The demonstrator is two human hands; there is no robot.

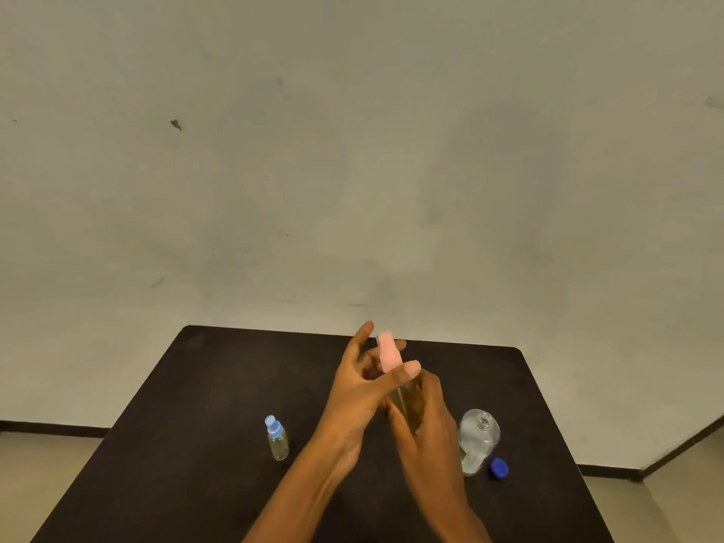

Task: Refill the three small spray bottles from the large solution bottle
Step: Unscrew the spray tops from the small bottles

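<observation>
I hold a small clear spray bottle with a pink spray top (390, 352) above the middle of the black table (219, 389). My right hand (427, 421) wraps around its clear body. My left hand (362, 380) has its thumb and fingers around the pink top. A second small spray bottle with a light blue top (277, 438) stands upright to the left. The large clear solution bottle (478, 438) stands uncapped to the right, its neck open. Its blue cap (499, 468) lies on the table beside it. A third small bottle is not in view.
The table's far edge runs just behind my hands, close to a plain pale wall (352, 150). Beige floor (39, 464) shows past the table's left and right sides.
</observation>
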